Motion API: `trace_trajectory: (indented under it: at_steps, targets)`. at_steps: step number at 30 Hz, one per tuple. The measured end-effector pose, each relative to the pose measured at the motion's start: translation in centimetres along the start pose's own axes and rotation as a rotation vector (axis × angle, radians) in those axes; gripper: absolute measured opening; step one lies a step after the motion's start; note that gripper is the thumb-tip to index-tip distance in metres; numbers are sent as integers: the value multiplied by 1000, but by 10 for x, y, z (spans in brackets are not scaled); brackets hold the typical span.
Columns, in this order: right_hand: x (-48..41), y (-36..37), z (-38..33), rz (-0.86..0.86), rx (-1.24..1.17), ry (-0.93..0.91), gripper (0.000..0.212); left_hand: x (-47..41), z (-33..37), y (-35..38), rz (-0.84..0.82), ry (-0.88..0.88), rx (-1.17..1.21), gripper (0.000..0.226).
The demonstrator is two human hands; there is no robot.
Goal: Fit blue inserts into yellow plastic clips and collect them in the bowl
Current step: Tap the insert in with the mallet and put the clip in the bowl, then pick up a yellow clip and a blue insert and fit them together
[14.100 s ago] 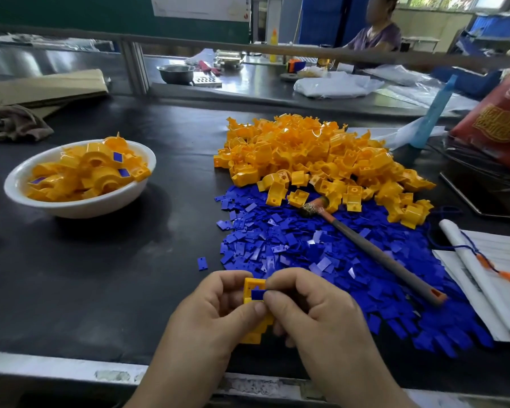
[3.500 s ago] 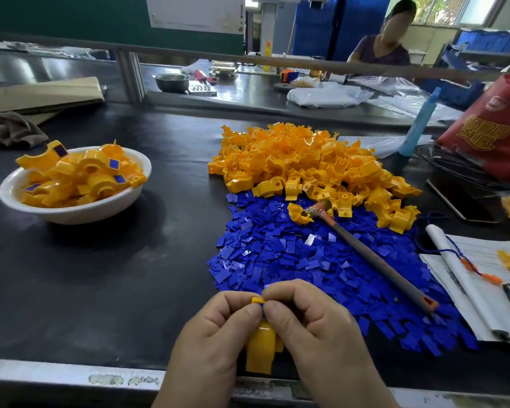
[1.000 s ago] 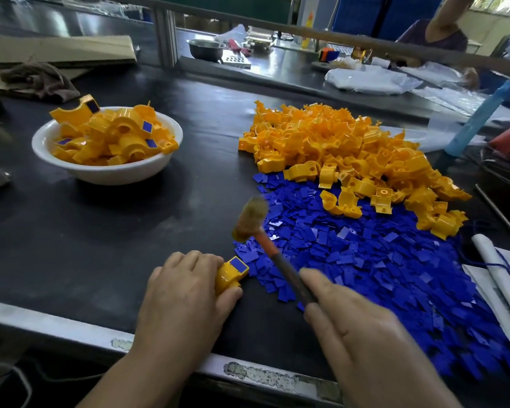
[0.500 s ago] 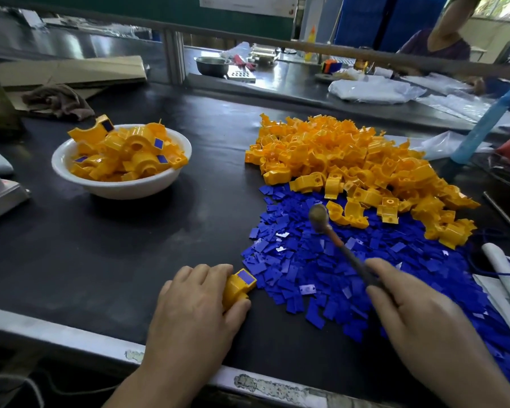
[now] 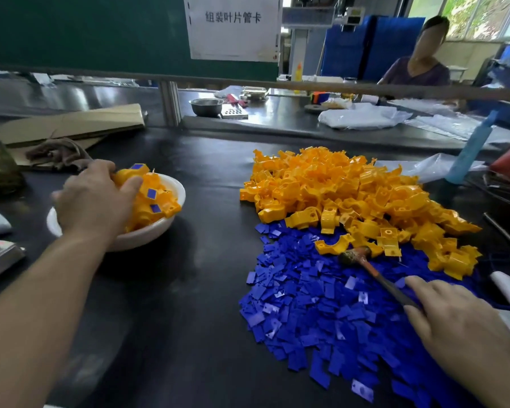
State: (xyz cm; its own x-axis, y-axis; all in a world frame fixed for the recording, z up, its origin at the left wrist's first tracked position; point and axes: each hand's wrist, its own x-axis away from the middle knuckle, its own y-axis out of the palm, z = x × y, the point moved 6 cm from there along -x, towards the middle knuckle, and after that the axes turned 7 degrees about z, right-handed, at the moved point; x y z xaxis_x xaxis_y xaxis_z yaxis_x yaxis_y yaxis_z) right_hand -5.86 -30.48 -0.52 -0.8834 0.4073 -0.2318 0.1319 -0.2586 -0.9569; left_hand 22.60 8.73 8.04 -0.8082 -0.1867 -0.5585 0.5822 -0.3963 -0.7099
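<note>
Deposit of the finished clip (image 5: 131, 172) is under way: the left hand (image 5: 92, 201) is reaching over the white bowl (image 5: 143, 240) at mid-left of the frame, its grip pinching the clip between thumb and fingers, blue insert facing up, just above the heaped assemblies. The bowl is sitting nearly full, so the release is best made low and toward the middle of the heap, since a piece dropped near the rim is likely to be sliding off onto the tabletop (image 5: 189, 304). At lower right, the right hand (image 5: 460, 328) is closing its grip round the handle of the mallet (image 5: 354, 256), whose head is resting where the blue inserts (image 5: 306, 313) are meeting the yellow clips (image 5: 351, 195). Against the frame half a second earlier, the clip is no longer lying pressed to the tabletop at lower centre, and the mallet head is no longer hanging raised above the inserts.
</note>
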Motion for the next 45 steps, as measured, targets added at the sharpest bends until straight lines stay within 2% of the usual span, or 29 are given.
trace_trajectory:
  at_steps: [3, 7, 10, 13, 15, 18, 24, 28, 29, 31, 34, 36, 38, 40, 42, 45]
  targets:
    - [-13, -6, -10, 66, -83, -7, 50, -12, -6, 11, -34, 4, -66, 56]
    - [-52, -14, -39, 198, -123, -80, 50, 20, 5, 10, 31, 154, -44, 59]
    - [-90, -5, -68, 142, -83, -167, 56, 62, 14, 4, 98, 288, -1, 63]
    - [-114, 14, -94, -20, -62, -234, 60, 82, 18, 5, 76, 379, -36, 73]
    - [-120, 24, -102, -108, -46, -247, 54, 81, 14, 9, 5, 379, -99, 79]
    - [-124, 29, -103, -109, -42, -269, 49, 75, 7, 13, -34, 396, -147, 78]
    - [-115, 18, -101, 63, -79, -312, 36, 44, 6, 35, -151, 266, -102, 67]
    - [-96, 5, -96, 168, -199, -307, 36, 11, 12, 47, -176, 345, -176, 60]
    - [-91, 0, -94, 195, -229, -300, 35, 5, 10, 48, -177, 307, -148, 59]
    - [-81, -11, -91, 243, -299, -277, 34, -4, 6, 47, -167, 223, -40, 55]
    - [-69, -26, -87, 322, -406, -255, 35, -8, 3, 45, -146, 226, -29, 53]
    - [-63, -35, -82, 357, -527, -214, 33, -1, 2, 32, -49, 212, -45, 52]
    - [-56, -43, -77, 376, -642, -145, 32, 21, 12, 13, 74, 278, -28, 49]
    - [-47, -46, -75, 335, -737, -64, 30, 59, 31, 2, 107, 416, 62, 45]
    - [-36, -46, -78, 249, -844, -1, 28, 98, 49, 2, -78, 460, 239, 41]
    - [-18, -42, -86, 28, -1060, 83, 22, 159, 72, 9, -583, 282, 560, 43]
